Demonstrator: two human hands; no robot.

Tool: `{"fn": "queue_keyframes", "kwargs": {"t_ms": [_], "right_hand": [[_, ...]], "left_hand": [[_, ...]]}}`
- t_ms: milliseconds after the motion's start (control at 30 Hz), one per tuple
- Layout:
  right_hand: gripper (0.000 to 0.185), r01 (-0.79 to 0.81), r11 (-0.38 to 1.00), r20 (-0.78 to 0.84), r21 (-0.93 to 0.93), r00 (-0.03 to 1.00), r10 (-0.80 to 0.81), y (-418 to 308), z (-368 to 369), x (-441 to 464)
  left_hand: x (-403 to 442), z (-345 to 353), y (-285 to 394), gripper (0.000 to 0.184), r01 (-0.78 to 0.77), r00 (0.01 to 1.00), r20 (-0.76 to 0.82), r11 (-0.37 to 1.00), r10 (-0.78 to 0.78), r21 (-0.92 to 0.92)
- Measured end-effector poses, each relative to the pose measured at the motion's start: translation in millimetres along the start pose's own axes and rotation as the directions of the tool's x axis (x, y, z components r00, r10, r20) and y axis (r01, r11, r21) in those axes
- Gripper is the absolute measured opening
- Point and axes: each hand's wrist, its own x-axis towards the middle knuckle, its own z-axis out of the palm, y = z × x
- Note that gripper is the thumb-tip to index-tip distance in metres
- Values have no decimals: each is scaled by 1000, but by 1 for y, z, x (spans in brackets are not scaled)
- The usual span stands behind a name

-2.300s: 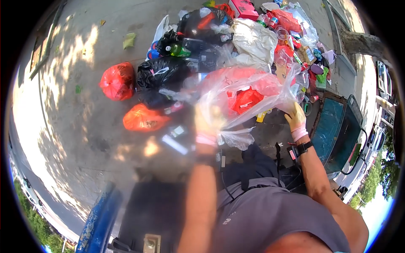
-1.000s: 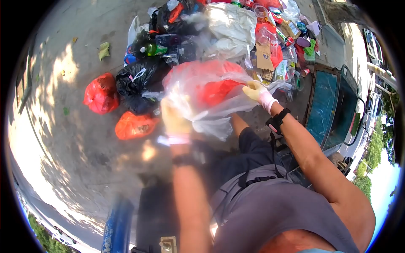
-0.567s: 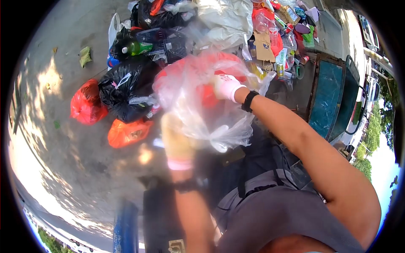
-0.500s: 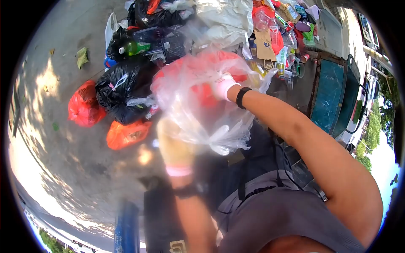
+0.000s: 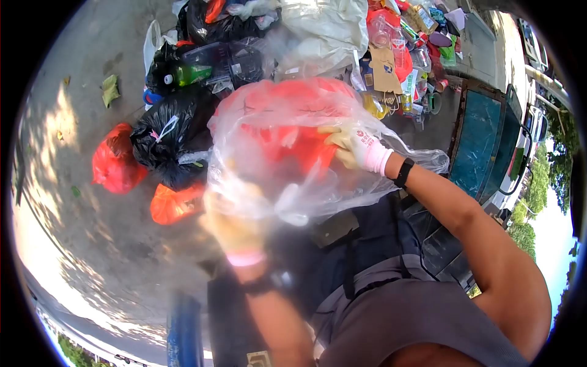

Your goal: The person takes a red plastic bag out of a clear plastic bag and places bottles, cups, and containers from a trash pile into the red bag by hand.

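A large clear plastic bag [image 5: 293, 205] is spread in front of me, with a red plastic bag [image 5: 315, 153] showing in and behind its mouth. My right hand [image 5: 361, 150], in a white and cream work glove, reaches in from the right. Its fingers are closed on the red plastic at the opening. My left hand [image 5: 235, 217], gloved too, is at the clear bag's near left edge and touches it. Motion blur smears its fingers, so its grip cannot be made out.
Black garbage bags [image 5: 174, 131], a red bag [image 5: 119, 160] and an orange bag [image 5: 176, 205] lie at left. A green bottle [image 5: 191, 74] is among them. Beyond are a white sack [image 5: 324, 30] and mixed recyclables with cardboard [image 5: 384, 70]. A teal metal box [image 5: 480, 134] stands right.
My right hand has moved right and toward me, and the clear bag's mouth is spread wider. My left hand has shifted slightly left, still blurred.
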Motion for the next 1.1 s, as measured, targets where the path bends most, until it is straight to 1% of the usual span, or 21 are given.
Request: {"fn": "queue_keyframes", "kwargs": {"t_ms": [33,100,200,233,300,333,400,433,467,500,533,567,633,667,700,767,833,900,1000,1033,1100], "right_hand": [[30,-110,989,10,99,994,110,-5,-6,-7],[31,-190,954,-104,232,970,218,-16,-21,-15],[30,-98,917,-407,387,874,265,-24,-47,-25],[32,-102,593,-280,799,810,516,-29,-52,-23],[36,211,-172,-26,962,699,715,10,-45,-37],[38,192,-59,-92,980,689,719,14,-53,-37],[45,145,168,-222,975,659,719,19,-71,-38],[46,318,-325,2,891,711,704,1,-91,-34],[44,11,287,-227,958,642,732,6,-84,-44],[43,-322,754,-441,572,655,614,17,-75,-58],[42,-416,876,-479,244,733,482,15,-76,-63],[41,-452,884,-506,-117,794,338,13,-77,-68],[40,-281,944,-442,-173,879,180,-29,-98,-48],[34,-200,860,-372,470,839,398,-50,-105,-42],[31,7,420,-281,907,753,594,-72,-111,-35],[30,-150,849,-379,506,846,376,-94,-109,-39],[24,-508,676,42,534,815,578,-109,-103,-44],[24,51,992,-311,112,950,-14,-137,-102,-49],[22,179,963,-356,202,929,-98,-161,-88,-54],[15,-20,956,-175,294,982,74,-161,-81,-56],[15,-388,788,22,479,902,431,-159,-76,-62]], "left_hand": [[2,4,4,54,66,997,-17,981,-70,-184],[7,5,5,49,15,1000,-23,992,-18,-124],[8,0,3,43,-236,971,79,883,224,405],[10,0,6,42,-264,964,95,854,248,449],[11,3,12,40,-312,950,123,827,288,467],[10,3,18,40,-330,944,136,831,302,447],[10,1,20,37,-63,998,12,998,63,-9],[12,-2,18,34,208,973,12,861,-228,-464],[12,-1,18,32,277,954,62,788,-292,-549],[12,1,18,29,342,929,111,702,-354,-624],[8,7,19,26,251,968,111,879,-225,-405],[4,12,20,24,120,985,142,980,-98,-157],[8,19,-1,25,-32,982,189,999,29,14],[8,21,-1,27,-115,980,176,987,94,115],[5,22,0,28,-187,972,180,957,149,222],[7,22,-14,32,-198,971,184,937,149,286],[6,26,-11,34,-242,968,165,890,191,387],[4,26,-12,36,-215,975,142,882,171,420],[4,22,-15,36,65,985,145,983,-91,171],[8,9,-45,37,228,956,201,972,-212,-61],[8,4,-62,40,156,970,196,987,-145,-43]]}}
